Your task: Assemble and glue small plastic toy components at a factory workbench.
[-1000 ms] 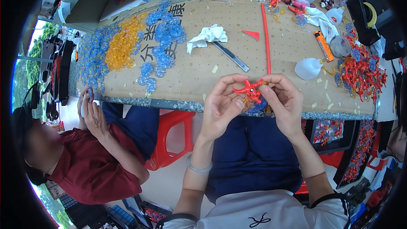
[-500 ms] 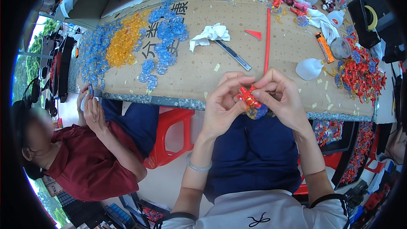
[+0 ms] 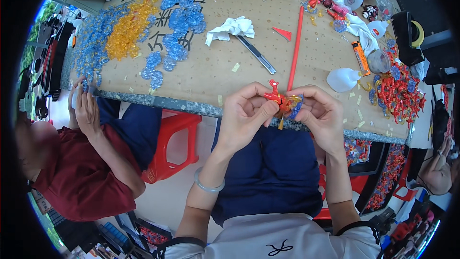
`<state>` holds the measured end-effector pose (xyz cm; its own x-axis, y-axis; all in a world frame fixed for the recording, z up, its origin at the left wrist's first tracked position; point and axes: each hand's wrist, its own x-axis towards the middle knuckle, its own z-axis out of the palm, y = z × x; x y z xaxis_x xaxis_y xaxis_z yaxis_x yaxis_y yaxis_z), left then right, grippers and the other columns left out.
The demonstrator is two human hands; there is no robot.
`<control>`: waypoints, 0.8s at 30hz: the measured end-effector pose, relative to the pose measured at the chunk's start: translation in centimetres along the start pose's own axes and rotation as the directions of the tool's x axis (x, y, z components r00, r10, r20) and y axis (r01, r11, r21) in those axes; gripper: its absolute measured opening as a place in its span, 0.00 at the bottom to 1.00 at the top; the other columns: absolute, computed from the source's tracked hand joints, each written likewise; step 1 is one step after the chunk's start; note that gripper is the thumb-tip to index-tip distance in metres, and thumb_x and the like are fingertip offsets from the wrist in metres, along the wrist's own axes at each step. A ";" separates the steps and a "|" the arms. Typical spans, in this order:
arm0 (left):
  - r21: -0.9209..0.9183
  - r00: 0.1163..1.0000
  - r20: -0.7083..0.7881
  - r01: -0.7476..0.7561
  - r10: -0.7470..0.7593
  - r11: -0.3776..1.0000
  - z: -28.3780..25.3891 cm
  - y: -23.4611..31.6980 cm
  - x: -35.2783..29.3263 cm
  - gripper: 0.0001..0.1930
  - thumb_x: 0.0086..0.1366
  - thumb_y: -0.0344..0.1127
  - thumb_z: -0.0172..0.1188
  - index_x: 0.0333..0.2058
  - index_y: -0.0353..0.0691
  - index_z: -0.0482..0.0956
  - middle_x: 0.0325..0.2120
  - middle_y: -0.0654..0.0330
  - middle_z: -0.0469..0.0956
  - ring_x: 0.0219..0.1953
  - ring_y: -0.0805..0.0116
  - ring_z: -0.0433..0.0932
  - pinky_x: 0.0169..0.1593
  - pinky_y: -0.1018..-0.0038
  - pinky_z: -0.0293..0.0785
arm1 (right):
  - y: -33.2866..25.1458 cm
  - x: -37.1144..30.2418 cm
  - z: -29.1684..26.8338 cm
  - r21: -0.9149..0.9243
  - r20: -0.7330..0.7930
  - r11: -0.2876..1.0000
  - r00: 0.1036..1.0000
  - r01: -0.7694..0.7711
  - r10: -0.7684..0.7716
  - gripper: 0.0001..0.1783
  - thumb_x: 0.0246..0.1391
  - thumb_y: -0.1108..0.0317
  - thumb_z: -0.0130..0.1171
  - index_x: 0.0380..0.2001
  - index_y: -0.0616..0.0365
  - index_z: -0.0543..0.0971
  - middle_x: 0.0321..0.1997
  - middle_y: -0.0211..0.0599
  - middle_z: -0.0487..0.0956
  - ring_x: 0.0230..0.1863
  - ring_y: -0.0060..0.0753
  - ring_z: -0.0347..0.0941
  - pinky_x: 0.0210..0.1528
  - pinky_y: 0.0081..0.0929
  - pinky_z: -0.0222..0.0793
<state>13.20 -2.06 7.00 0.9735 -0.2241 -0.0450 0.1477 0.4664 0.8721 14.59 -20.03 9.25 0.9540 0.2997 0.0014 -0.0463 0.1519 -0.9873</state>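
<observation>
Above the table's front edge, both my hands hold a small red plastic toy figure (image 3: 274,96) with see-through blue and yellow parts. My left hand (image 3: 243,115) pinches its red side between thumb and fingers. Thumb and fingertips of my right hand (image 3: 320,115) close on the clear blue piece (image 3: 296,107) at its other end. A narrow red part stands up above my left fingertips, and a yellow tip hangs below. My fingers partly cover the middle, so I cannot tell how the pieces join.
Blue pieces (image 3: 91,43) and yellow pieces (image 3: 127,36) lie heaped at left. A cutter knife (image 3: 257,55), white cloth (image 3: 231,29), red rod (image 3: 295,48), white squeeze bottle (image 3: 342,79) and red figures (image 3: 397,91) are on the table. A co-worker (image 3: 91,163) sits at left.
The figure has turned in my fingers: its red end now points up and left, the blue piece right. My right hand has moved from the red part to the blue side. The view shifted slightly.
</observation>
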 end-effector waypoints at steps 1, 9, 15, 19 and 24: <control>0.038 1.000 -0.020 0.018 -0.018 0.999 0.2 0.2 0.0 0.08 0.65 0.29 0.58 0.38 0.30 0.74 0.31 0.58 0.77 0.23 0.81 0.70 0.27 0.84 0.66 | 0.3 0.0 -0.3 0.052 0.014 0.998 0.999 -0.035 0.035 0.13 0.55 0.77 0.58 0.43 0.71 0.74 0.34 0.40 0.80 0.36 0.23 0.77 0.38 0.19 0.76; 0.043 0.994 -0.042 0.104 -0.102 0.994 0.5 1.6 0.3 0.06 0.64 0.27 0.56 0.36 0.29 0.74 0.26 0.60 0.76 0.20 0.82 0.69 0.23 0.85 0.63 | 0.9 0.6 -1.5 0.190 0.078 0.970 0.987 -0.154 0.141 0.09 0.53 0.79 0.59 0.37 0.72 0.75 0.31 0.42 0.80 0.29 0.25 0.77 0.32 0.18 0.75; 0.107 0.994 -0.083 0.076 -0.067 0.991 0.9 1.3 0.5 0.03 0.63 0.26 0.55 0.33 0.32 0.75 0.19 0.64 0.73 0.15 0.82 0.68 0.17 0.87 0.51 | 1.1 0.4 -1.2 0.146 0.017 0.983 0.993 -0.114 0.113 0.02 0.53 0.81 0.56 0.31 0.72 0.76 0.26 0.41 0.79 0.23 0.23 0.76 0.24 0.17 0.73; 0.047 0.987 -0.081 0.142 -0.138 0.989 0.7 1.7 0.6 0.04 0.63 0.26 0.56 0.32 0.31 0.75 0.22 0.61 0.75 0.17 0.82 0.69 0.18 0.86 0.55 | 1.2 0.5 -0.9 0.159 0.011 0.981 0.994 -0.111 0.110 0.02 0.53 0.81 0.56 0.30 0.71 0.76 0.25 0.40 0.79 0.22 0.21 0.75 0.23 0.15 0.71; 0.009 0.976 -0.072 0.207 -0.206 0.978 0.6 2.2 0.6 0.05 0.62 0.28 0.56 0.32 0.32 0.76 0.21 0.61 0.75 0.16 0.82 0.69 0.17 0.87 0.53 | 0.7 0.4 -0.7 0.149 0.017 0.981 0.992 -0.124 0.123 0.02 0.54 0.80 0.56 0.31 0.69 0.76 0.24 0.37 0.79 0.22 0.18 0.74 0.22 0.14 0.70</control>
<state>13.98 -1.68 9.23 0.9321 -0.2530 -0.2591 0.3449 0.4021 0.8481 15.10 -20.46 8.45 0.9360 0.3319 -0.1174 -0.2079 0.2520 -0.9451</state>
